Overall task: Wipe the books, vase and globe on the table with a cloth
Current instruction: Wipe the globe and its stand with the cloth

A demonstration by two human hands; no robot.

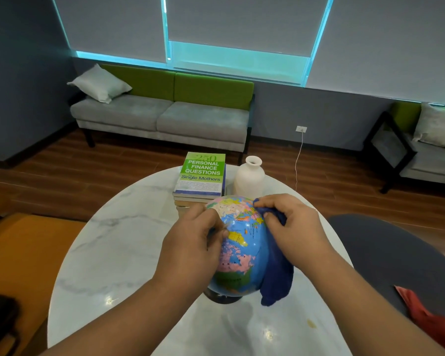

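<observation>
Marble worktop (129,253): left grip (190,242) cups the slick-looking globe (244,247) near its top while right grip (296,227) pinches soft cloth (278,281) against it.

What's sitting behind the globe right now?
A stack of books with a green cover on top, and a white vase to its right. The globe, left hand and right hand hide the stack's lower front and the vase's base.

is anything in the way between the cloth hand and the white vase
Nothing visible does: the right hand, gripping the dark blue cloth against the multicoloured map globe, sits just in front of the white narrow-necked vase; the green-topped book stack lies left of that path.
</observation>
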